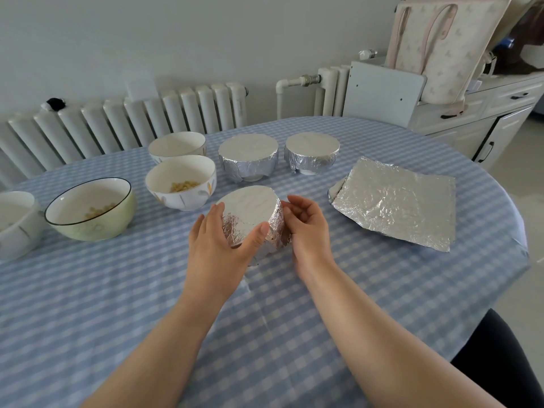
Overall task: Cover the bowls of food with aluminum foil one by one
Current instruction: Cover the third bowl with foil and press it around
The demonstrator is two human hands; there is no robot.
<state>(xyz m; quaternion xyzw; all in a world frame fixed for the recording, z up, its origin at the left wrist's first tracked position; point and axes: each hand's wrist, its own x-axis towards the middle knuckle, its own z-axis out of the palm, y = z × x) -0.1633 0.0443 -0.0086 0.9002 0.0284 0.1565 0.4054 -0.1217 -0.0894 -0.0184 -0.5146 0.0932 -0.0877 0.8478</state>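
Checked surface beneath both hands, left and right, pressed against foil-wrapped bowl; risk: tearing foil, tipping bowl through uneven pressure.

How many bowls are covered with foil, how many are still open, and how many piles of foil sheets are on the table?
Foil-covered bowls: 3, the one between the hands, the back middle one and the back right one.
Uncovered bowls: 4, the green one, two white patterned ones and one at the left edge.
Foil sheet piles: 1.
Total: 8
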